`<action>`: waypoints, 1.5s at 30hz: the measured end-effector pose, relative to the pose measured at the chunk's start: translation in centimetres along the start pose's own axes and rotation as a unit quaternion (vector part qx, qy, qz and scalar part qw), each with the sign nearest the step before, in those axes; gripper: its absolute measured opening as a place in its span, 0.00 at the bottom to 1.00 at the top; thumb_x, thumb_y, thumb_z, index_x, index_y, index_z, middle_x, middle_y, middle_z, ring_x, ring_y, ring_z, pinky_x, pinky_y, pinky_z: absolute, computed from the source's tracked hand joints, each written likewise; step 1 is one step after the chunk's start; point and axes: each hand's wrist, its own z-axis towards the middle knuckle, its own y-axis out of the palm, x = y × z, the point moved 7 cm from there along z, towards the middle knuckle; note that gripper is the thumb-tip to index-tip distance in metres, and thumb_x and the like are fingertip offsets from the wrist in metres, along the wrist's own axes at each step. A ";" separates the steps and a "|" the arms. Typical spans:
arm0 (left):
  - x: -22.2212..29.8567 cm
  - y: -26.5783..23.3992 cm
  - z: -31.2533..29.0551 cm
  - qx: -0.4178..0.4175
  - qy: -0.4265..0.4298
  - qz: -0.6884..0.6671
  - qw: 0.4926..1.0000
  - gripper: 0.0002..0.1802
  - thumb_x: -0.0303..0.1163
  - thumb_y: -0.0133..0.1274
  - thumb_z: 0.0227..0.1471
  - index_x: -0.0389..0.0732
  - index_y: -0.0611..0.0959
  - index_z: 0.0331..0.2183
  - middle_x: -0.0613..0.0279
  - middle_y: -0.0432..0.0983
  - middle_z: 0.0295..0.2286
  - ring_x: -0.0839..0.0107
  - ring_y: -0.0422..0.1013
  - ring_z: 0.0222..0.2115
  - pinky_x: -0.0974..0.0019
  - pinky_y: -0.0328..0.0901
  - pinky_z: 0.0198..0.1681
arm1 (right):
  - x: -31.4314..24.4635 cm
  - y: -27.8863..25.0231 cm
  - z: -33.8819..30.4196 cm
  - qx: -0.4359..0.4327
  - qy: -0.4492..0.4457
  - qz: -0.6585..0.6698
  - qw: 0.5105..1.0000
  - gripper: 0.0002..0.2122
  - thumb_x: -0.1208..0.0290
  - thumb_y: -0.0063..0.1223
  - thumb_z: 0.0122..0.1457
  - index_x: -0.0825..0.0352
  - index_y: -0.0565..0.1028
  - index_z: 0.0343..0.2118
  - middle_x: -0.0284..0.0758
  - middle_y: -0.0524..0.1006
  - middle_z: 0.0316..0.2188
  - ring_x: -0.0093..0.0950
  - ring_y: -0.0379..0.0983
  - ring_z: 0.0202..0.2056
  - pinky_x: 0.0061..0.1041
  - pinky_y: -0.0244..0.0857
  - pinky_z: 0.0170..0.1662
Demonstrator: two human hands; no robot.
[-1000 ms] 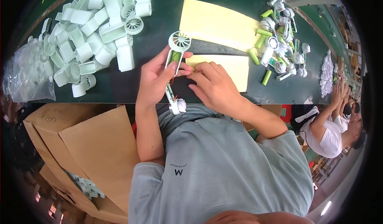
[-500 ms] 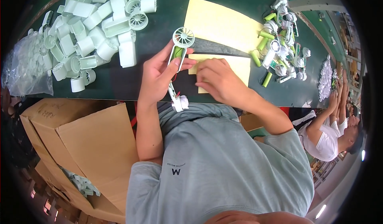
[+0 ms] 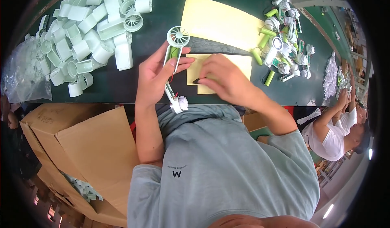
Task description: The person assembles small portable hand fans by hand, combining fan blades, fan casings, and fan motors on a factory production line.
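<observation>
My left hand [image 3: 155, 73] is closed around a pale green fan housing [image 3: 178, 37] with a round slatted end. A green battery [image 3: 174, 52] sits inside it. From its lower end hangs a thin circuit board on wires, with a white motor part [image 3: 178, 104] at the table's front edge. Pinched between the thumb and fingers of my right hand [image 3: 223, 78] is a small dark piece [image 3: 196, 81], its kind unclear. That hand is over a small yellow sheet [image 3: 243, 63], partly hiding it.
A larger yellow sheet [image 3: 219, 21] lies farther back. At left are many pale green housings [image 3: 103, 29] and a clear plastic bag [image 3: 24, 71]. Motor assemblies with green batteries [image 3: 280, 45] are heaped at right. A cardboard box [image 3: 93, 146] stands below; a co-worker [image 3: 329, 134] sits at far right.
A small dark piece now shows in my right fingertips, which have drawn slightly left over the yellow sheet. The housing in my left hand appears a little farther left as the whole view shifts.
</observation>
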 end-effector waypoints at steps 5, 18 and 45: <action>0.0 0.1 -0.1 -0.001 -0.018 0.018 1.000 0.28 0.21 0.43 0.63 0.28 0.61 0.62 0.44 0.73 0.49 0.57 0.77 0.44 0.59 0.73 0.49 | 1.6 -0.8 -1.8 0.060 0.160 -0.114 0.979 0.06 0.77 0.62 0.54 0.69 0.76 0.34 0.35 0.74 0.30 0.32 0.73 0.32 0.30 0.69 0.33; -0.2 0.6 0.1 -0.001 -0.047 0.023 0.999 0.22 0.22 0.46 0.62 0.26 0.69 0.56 0.48 0.75 0.48 0.60 0.76 0.45 0.63 0.74 0.47 | 0.4 -1.3 -1.7 0.007 0.010 -0.164 0.986 0.15 0.75 0.66 0.49 0.70 0.76 0.40 0.39 0.73 0.37 0.38 0.72 0.37 0.33 0.69 0.40; 0.2 0.9 0.0 -0.015 -0.077 0.055 0.995 0.24 0.17 0.43 0.58 0.29 0.72 0.57 0.55 0.78 0.43 0.74 0.74 0.42 0.68 0.73 0.47 | -2.3 -1.8 6.1 -0.095 -0.123 -0.131 0.979 0.06 0.77 0.62 0.49 0.70 0.79 0.31 0.37 0.76 0.31 0.37 0.75 0.32 0.32 0.70 0.35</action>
